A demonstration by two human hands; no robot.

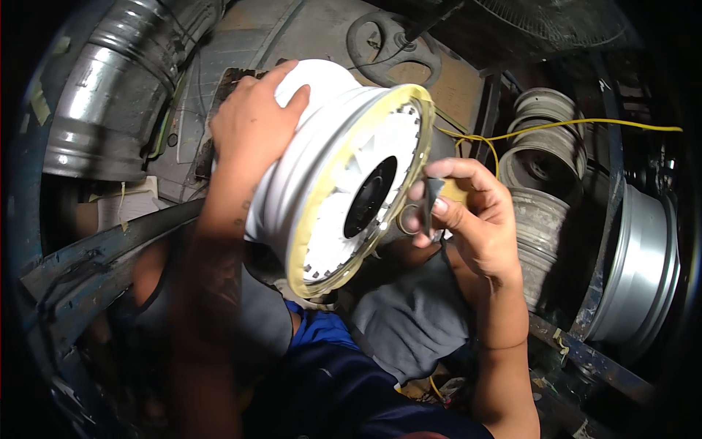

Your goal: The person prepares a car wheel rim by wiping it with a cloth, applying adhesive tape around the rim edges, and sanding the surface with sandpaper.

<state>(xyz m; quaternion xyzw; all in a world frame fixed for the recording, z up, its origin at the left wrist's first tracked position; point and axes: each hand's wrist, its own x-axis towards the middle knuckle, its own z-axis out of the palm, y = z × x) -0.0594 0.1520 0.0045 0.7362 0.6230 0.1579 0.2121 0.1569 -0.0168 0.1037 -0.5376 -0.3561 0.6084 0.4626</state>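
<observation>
A white-painted wheel rim (285, 194) stands tilted in front of me, its face turned to the right. Yellowish masking tape (301, 252) runs around the edge of that face, and the hub centre (371, 196) is black. My left hand (256, 117) grips the rim's barrel from above, thumb and fingers curved over it. Close to the taped edge on the right, my right hand (468, 212) pinches a small dark grey folded piece (431, 203) that looks like sandpaper. Whether that piece touches the rim I cannot tell.
Silvery wheel barrels (102, 102) lie at the far left. Several worn rims (545, 157) are stacked on the right, beside a larger silver rim (636, 263). A yellow cable (563, 126) crosses behind my right hand. A metal handwheel (395, 47) lies at the back.
</observation>
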